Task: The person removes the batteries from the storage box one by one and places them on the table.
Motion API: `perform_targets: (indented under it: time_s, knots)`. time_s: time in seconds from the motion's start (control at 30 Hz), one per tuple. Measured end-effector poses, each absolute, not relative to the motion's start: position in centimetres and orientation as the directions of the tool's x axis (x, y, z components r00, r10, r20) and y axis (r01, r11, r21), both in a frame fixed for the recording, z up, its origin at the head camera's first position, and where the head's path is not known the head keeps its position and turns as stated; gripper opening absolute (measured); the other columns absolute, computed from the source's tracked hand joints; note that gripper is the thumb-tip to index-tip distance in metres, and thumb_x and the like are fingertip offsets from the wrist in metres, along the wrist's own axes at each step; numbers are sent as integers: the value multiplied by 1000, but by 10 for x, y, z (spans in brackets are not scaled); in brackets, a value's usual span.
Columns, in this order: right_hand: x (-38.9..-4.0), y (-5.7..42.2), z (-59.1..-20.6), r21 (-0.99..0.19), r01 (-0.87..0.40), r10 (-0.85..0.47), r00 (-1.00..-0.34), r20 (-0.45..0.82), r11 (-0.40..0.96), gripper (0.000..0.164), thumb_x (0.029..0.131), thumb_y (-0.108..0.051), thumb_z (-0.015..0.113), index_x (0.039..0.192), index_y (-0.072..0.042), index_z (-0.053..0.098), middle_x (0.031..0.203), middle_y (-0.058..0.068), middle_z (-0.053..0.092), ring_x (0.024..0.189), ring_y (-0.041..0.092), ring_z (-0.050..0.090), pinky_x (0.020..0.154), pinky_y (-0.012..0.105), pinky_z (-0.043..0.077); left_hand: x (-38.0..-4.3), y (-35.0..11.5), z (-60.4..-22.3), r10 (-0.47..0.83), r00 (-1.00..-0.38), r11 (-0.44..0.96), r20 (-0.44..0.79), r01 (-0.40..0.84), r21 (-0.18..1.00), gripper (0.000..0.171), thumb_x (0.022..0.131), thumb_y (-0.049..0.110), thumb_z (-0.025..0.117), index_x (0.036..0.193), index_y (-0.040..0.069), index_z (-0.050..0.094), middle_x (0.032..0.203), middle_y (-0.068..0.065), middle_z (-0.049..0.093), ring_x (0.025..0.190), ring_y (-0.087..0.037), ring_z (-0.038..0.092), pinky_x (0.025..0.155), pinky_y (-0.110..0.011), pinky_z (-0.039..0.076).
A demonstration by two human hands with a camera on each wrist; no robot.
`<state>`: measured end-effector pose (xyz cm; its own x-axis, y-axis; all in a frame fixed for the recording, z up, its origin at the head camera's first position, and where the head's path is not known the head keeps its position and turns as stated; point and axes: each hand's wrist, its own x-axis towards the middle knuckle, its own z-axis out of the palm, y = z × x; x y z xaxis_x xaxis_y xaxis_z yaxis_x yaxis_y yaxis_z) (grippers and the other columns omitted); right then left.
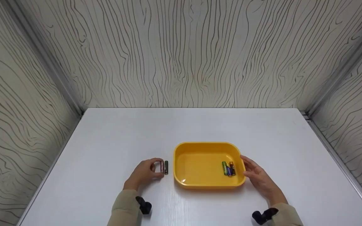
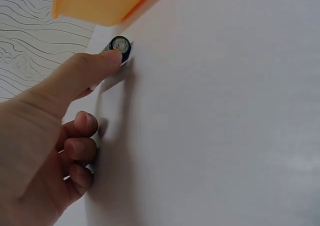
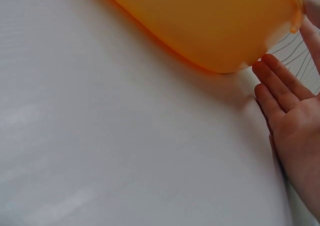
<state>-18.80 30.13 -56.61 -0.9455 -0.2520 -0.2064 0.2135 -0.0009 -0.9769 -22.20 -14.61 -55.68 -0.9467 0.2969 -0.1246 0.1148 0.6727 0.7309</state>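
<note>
On the white table, my left hand [image 1: 144,172] pinches a small reddish battery [image 1: 162,167] end to end between thumb and forefinger. Right beside it stands out a dark green battery [image 1: 166,167], lying parallel. The left wrist view shows the thumb [image 2: 97,66] against a battery's round end [image 2: 120,45], the other fingers loosely curled. A yellow plastic tray [image 1: 206,187] is to the right of both batteries. My right hand [image 1: 259,176] rests against the tray's right side, thumb at the rim and fingers [image 3: 280,86] fairly straight.
Inside the tray, near its right wall, lie a green battery [image 1: 224,168], a blue-purple battery [image 1: 229,169] and a black-and-orange battery [image 1: 232,168]. Wood-grain patterned panels [image 1: 184,56] enclose the table [image 1: 130,131] at the back and both sides.
</note>
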Motion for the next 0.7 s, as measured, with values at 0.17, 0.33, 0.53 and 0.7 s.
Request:
perform_targets:
  time_s: [0.17,0.33,0.53,0.7]
  knots:
    - [-188,301,-566,-976,219,-240,-947,-215,11,65,94,-13,58,151,-15,28,137,-29,40,122,-22,40,120,35,15,-223,-145,-558,284,-950,704,-130,115,701,52,77,24,80,125,18,63,72,3,47,67,-13,42,62,-24,35]
    - [-188,301,-566,-978,210,-245,-948,-204,0,65,94,-12,58,151,-15,28,137,-27,41,122,-21,42,122,46,7,-223,-144,-559,273,-953,726,-128,117,678,52,77,24,79,126,18,62,72,3,48,67,-12,42,63,-25,35]
    - [-187,300,-565,-973,228,-235,-948,-214,-31,65,93,-8,57,151,-13,28,135,-30,45,123,-19,43,122,44,6,-221,-142,-558,251,-958,733,-137,96,673,57,77,25,78,130,21,60,71,3,47,65,-12,42,64,-26,36]
    - [-186,301,-565,-976,214,-245,-949,-197,-43,65,94,-7,57,151,-10,27,134,-31,46,124,-18,43,117,26,24,-220,-142,-558,238,-959,733,-151,75,676,59,77,25,78,133,21,58,71,3,47,66,-13,42,65,-27,36]
